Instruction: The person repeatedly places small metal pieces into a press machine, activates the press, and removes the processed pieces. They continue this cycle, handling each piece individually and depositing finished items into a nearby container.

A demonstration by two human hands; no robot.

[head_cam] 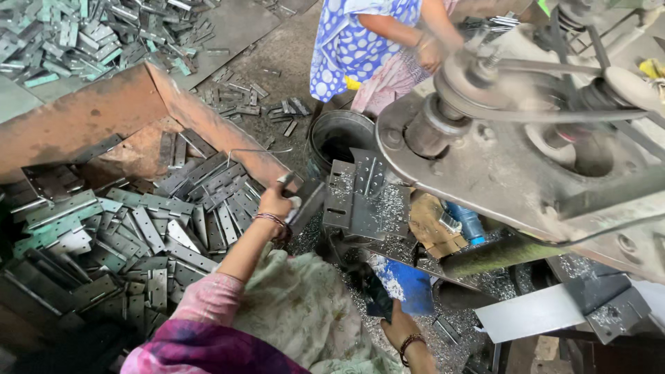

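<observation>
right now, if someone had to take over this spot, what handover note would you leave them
Left hand: raised over the heap, gripping a flat metal plate at the edge of the machine's work block.
Right hand: low by the lap, holding a small dark piece; what it is cannot be told.
Supply: heap of perforated metal plates in the rusty bin on the left.
Machine: its wheel is blurred, so it appears to be running. Metal shavings cover the block.
Another person in blue dotted cloth is at the far side, by a metal bucket.
Done: count not visible. Left: most of the heap.
</observation>
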